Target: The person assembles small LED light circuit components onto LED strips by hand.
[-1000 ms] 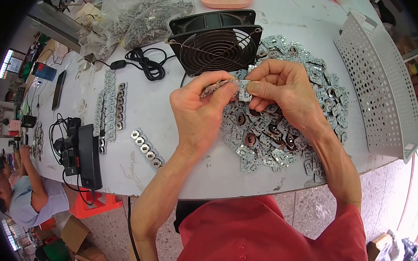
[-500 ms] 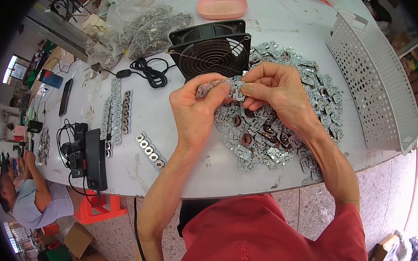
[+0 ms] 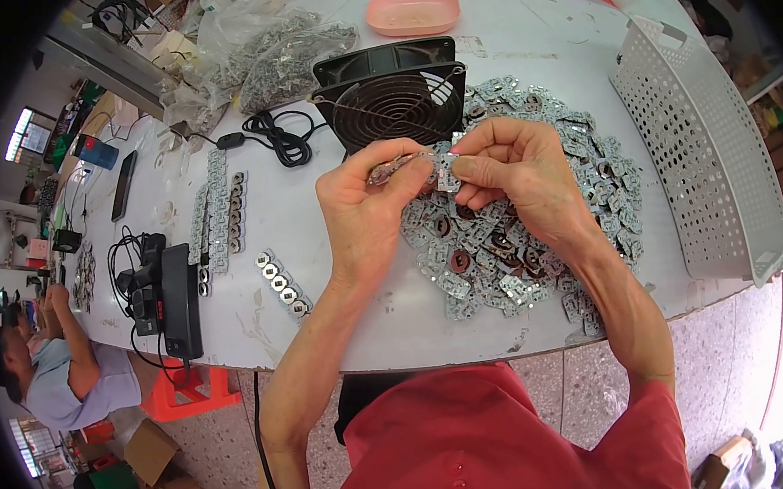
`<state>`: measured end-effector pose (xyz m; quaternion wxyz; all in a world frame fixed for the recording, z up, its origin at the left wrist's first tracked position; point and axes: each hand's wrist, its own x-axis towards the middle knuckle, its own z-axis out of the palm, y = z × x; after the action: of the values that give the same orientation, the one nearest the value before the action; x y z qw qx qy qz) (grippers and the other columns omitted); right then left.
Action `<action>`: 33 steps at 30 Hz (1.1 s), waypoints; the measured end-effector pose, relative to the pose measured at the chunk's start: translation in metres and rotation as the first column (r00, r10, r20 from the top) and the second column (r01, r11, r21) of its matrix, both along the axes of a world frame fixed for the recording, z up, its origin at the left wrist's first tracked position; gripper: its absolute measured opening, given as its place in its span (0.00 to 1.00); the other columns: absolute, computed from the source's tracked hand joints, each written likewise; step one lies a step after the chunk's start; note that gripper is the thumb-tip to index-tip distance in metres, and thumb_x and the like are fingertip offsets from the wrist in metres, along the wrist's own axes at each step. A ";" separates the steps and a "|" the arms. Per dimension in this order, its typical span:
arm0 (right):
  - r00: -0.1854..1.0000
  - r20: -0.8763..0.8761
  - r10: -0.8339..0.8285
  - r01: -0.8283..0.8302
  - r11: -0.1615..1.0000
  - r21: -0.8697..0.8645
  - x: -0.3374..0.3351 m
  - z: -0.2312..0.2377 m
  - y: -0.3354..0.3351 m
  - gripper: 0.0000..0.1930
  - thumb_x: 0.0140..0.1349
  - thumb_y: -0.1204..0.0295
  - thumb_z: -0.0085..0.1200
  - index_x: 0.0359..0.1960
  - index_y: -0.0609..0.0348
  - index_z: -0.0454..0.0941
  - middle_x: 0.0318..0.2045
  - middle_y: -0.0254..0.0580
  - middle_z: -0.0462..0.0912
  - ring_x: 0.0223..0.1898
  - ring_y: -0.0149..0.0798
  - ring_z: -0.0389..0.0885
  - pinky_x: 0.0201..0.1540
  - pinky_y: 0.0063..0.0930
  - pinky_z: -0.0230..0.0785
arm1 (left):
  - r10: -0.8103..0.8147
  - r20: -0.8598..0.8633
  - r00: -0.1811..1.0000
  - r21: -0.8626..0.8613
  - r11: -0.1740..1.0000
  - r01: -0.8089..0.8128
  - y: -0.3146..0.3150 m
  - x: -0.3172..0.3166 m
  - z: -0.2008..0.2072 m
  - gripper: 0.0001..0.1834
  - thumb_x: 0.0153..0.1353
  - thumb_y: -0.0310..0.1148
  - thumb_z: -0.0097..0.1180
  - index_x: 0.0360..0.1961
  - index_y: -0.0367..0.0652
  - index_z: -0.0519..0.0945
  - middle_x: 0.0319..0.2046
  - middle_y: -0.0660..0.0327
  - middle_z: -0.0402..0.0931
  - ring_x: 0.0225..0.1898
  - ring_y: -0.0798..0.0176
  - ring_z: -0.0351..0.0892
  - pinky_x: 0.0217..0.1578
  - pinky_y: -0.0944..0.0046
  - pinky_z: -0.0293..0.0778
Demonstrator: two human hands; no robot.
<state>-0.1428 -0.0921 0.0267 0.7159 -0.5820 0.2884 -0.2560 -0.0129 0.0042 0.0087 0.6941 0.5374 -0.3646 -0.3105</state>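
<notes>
A strip (image 3: 447, 181) of metal plates was pinched by the left hand (image 3: 365, 201), its right end by the right hand (image 3: 524, 170). Beneath the right hand, a pile (image 3: 519, 287) was spread on the desk (image 3: 399, 336); beyond the left hand, a fan (image 3: 390, 111) was placed.

Black fan (image 3: 390, 111), coiled black cable (image 3: 289, 151) to its left, pink dish (image 3: 413, 13) beyond, pale perforated basket (image 3: 695, 147), red stool (image 3: 171, 405)

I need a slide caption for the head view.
Left hand and right hand hold silvery metal pieces near a black square fan and a loose metal pile.
</notes>
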 end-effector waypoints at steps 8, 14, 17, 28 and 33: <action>1.000 -0.026 0.017 -0.017 1.000 0.016 -0.004 -0.001 -0.002 0.06 0.51 0.79 0.56 0.30 0.70 0.76 0.22 0.42 0.79 0.21 0.29 0.78 0.24 0.18 0.72 | -0.006 0.193 0.981 -0.047 0.999 0.016 0.004 -0.001 0.000 0.03 0.51 0.20 0.57 0.29 0.32 0.79 0.27 0.66 0.75 0.25 0.76 0.69 0.26 0.76 0.67; 1.000 -0.025 0.006 -0.008 0.998 -0.064 -0.008 0.006 -0.004 0.06 0.53 0.78 0.55 0.31 0.68 0.76 0.23 0.40 0.79 0.22 0.28 0.78 0.26 0.16 0.72 | -0.051 0.080 0.996 0.075 0.996 0.045 0.004 0.002 0.004 0.05 0.52 0.24 0.58 0.30 0.32 0.79 0.22 0.66 0.75 0.24 0.76 0.69 0.25 0.77 0.66; 0.999 -0.033 0.025 -0.028 0.995 -0.097 -0.007 0.007 -0.002 0.06 0.53 0.77 0.56 0.31 0.68 0.76 0.23 0.40 0.79 0.23 0.27 0.78 0.26 0.16 0.72 | -0.103 0.107 0.989 0.110 0.990 0.092 0.003 -0.001 0.004 0.07 0.53 0.24 0.57 0.32 0.32 0.79 0.24 0.63 0.76 0.25 0.74 0.73 0.25 0.75 0.71; 1.000 -0.024 -0.017 0.012 0.978 -0.207 -0.022 0.015 -0.020 0.06 0.52 0.76 0.56 0.28 0.69 0.77 0.23 0.41 0.80 0.23 0.28 0.78 0.26 0.17 0.70 | -0.094 0.053 0.994 0.223 0.972 0.080 -0.002 -0.003 0.012 0.07 0.52 0.27 0.57 0.29 0.33 0.79 0.21 0.64 0.75 0.21 0.76 0.71 0.20 0.75 0.69; 0.985 0.073 -0.153 0.161 0.980 -0.119 -0.024 0.017 -0.023 0.06 0.54 0.75 0.56 0.30 0.67 0.77 0.25 0.41 0.80 0.25 0.28 0.79 0.28 0.16 0.70 | -0.246 0.307 0.920 0.267 0.949 0.164 -0.008 -0.015 0.008 0.08 0.50 0.24 0.58 0.32 0.32 0.80 0.21 0.64 0.76 0.20 0.76 0.70 0.21 0.75 0.68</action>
<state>-0.1666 -0.1156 0.0434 0.6646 -0.5923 0.2943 -0.3476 -0.0276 -0.0034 0.0171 0.5161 0.6197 -0.4928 -0.3268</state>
